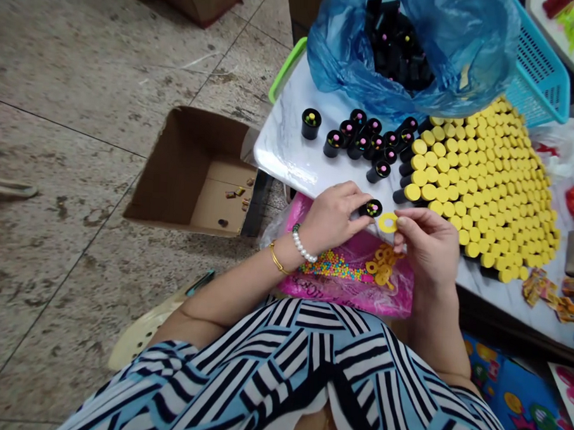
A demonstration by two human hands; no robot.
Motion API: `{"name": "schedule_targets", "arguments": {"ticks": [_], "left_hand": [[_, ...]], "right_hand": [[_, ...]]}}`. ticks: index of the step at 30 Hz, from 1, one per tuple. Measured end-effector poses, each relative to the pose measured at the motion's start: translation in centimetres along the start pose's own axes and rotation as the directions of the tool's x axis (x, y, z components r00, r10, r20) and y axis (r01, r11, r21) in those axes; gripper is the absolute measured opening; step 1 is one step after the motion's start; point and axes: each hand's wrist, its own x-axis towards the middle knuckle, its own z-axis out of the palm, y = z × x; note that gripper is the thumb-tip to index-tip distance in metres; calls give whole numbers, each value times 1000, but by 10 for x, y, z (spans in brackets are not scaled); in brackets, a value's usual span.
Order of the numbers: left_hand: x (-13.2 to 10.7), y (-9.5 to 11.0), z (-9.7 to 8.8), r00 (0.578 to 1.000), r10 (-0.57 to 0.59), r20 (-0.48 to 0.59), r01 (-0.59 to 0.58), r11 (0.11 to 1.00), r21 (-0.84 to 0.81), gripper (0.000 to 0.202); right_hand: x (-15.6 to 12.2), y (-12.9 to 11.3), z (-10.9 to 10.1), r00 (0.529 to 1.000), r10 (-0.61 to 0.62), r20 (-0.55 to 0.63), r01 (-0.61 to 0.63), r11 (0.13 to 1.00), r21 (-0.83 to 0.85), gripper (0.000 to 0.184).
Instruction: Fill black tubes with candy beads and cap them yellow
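Left hand [333, 218] grips black cylinder [371, 208] — right hand [427, 249] pinches yellow ring [388, 222] just beside it.

Honestly nothing here is cleanly readable, lol. The pink plastic bag [345, 287] has dark print along its lower edge, but it's creased and I can't make out the letters. The snack wrappers [545, 293] have tiny print that's too small to tell, and the white plastic bag [563, 148] just shows a red mark that I can't read.
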Motion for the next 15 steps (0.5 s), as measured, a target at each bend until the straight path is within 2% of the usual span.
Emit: {"name": "schedule_targets", "arguments": {"ticks": [5, 8, 15], "left_hand": [[1, 1, 0, 999, 11, 32, -13, 999, 39, 21], [2, 2, -2, 999, 1, 45, -3, 999, 43, 21], [3, 4, -5, 996, -27, 84, 22, 998, 60, 19]], "right_hand": [[7, 12, 9, 996, 15, -85, -16, 1000, -11, 27], [18, 23, 19, 993, 42, -107, -44, 999, -23, 27], [21, 27, 24, 989, -21, -148, 15, 999, -44, 22]]}}
